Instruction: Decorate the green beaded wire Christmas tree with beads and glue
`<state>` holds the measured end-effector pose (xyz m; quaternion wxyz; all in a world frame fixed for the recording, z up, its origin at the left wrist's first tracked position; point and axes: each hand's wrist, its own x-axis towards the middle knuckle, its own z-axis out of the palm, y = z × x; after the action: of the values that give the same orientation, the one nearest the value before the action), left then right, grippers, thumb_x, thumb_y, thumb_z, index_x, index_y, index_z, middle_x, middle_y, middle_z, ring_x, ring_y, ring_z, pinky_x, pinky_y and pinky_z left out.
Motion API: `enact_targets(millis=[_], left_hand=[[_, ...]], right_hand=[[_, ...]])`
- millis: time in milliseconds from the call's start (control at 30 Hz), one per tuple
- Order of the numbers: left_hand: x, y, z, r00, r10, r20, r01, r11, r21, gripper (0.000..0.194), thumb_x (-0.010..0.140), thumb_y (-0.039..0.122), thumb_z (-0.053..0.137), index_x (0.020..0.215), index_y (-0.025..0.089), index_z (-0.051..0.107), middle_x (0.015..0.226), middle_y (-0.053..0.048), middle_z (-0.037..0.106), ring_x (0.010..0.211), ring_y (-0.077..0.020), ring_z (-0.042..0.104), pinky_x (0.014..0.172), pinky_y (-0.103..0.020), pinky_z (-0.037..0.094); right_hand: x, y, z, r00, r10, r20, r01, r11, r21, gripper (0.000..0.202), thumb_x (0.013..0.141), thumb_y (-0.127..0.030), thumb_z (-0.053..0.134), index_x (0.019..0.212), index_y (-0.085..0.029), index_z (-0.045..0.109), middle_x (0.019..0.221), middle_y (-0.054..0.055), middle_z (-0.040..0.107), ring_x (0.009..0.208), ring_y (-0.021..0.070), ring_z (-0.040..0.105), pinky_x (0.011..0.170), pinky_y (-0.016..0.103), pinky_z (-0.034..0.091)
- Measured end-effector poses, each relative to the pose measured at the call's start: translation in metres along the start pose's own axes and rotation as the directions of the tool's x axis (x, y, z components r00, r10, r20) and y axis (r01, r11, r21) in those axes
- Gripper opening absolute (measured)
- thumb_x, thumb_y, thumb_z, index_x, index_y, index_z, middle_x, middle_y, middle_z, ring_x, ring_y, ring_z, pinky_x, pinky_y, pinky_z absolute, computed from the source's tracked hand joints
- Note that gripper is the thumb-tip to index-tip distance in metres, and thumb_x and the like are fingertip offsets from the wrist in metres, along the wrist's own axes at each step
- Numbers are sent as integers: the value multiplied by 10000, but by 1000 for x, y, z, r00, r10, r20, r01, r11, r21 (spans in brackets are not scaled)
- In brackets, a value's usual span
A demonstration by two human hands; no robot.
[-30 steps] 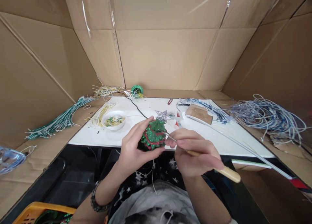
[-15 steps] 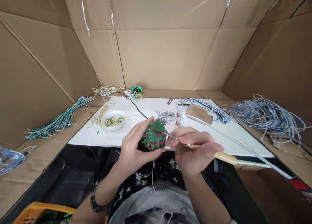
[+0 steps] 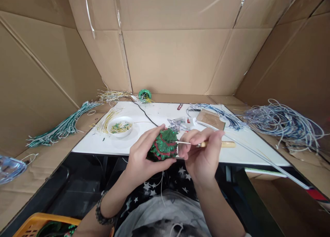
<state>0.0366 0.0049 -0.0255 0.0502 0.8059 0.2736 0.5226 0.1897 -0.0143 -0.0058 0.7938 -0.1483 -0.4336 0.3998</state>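
It was a craft or small-assembly workshop station.
Taped cardboard walls (image 3: 175, 61) boxed in a white worktop (image 3: 162, 109), with a green-and-white bundle of wire-like strands (image 3: 65, 125) at left and a blue-and-white heap of strands (image 3: 278, 121) at right. A white bowl (image 3: 121, 135) held small yellow and green pieces, an orange basket (image 3: 25, 226) held glittery green items, and a wooden-handled tool (image 3: 229, 144) was in use.

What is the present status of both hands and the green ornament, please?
Left hand gripping green ornament. Right hand holding wooden-handled tool, metal shaft reaching the ornament's side. Clear star just beyond; nothing seen blocking the shaft.
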Motion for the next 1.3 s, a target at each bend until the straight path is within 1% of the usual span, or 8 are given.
enact_targets(millis=[167,300,600,700,833,1000,1167,1300], left_hand=[[0,1,0,999,32,-13,-32,999,0,802,740,309,827,1455,248,468,1268,-86,675,1112,-236,667,982,-358,561],[0,0,-1,999,37,-16,-36,999,8,829,735,324,835,1469,261,456,1281,-88,673,1113,-244,669,981,-366,565],[1,-6,1,1000,-18,-25,18,1000,-2,788,728,346,840,1432,247,501,1279,-93,687,1112,-254,681,982,-387,569],[2,-17,6,991,-126,-35,125,992,-19,761,722,363,840,1403,231,525,1277,-103,688,1125,-264,678,986,-415,564],[0,-40,17,950,-311,-20,309,948,-69,758,707,402,837,1368,169,547,1267,-148,687,1129,-288,677,991,-459,555],[-2,-62,27,904,-427,33,426,889,-169,750,706,401,832,1349,139,548,1273,-171,682,1123,-294,679,985,-471,554],[-3,-76,35,900,-434,49,429,857,-287,718,728,401,819,1339,154,535,1257,-164,683,1129,-281,677,996,-456,544],[-1,-81,35,932,-360,-22,352,921,-163,842,721,490,812,1414,185,444,1302,-179,642,1192,-302,639,1016,-482,514]], right_hand=[[5,-1,0,976,219,-23,-216,974,73,494,928,-612,535,640,-210,522,470,-61,552,342,74,523,276,145,317],[12,-2,-2,955,294,47,-296,953,64,540,870,-675,569,613,-216,450,419,-79,480,304,67,486,250,137,248],[13,-3,-4,952,290,103,-300,949,102,559,894,-653,540,576,-222,381,381,-94,422,251,59,382,249,162,253],[11,-2,-6,956,274,106,-288,946,150,519,937,-600,513,597,-219,416,398,-93,440,266,57,396,271,160,286],[9,-2,-9,966,245,80,-255,951,176,499,972,-584,463,634,-217,479,436,-77,483,306,61,452,295,159,307],[7,-1,-11,973,228,43,-232,966,118,493,974,-584,455,642,-220,482,440,-71,477,337,74,485,308,165,325],[7,7,-15,977,214,-5,-213,973,88,487,952,-581,495,633,-215,501,447,-55,499,343,83,513,301,174,321],[6,16,-20,975,209,-78,-208,978,20,496,931,-603,505,626,-212,492,457,-47,514,344,89,522,298,176,314]])
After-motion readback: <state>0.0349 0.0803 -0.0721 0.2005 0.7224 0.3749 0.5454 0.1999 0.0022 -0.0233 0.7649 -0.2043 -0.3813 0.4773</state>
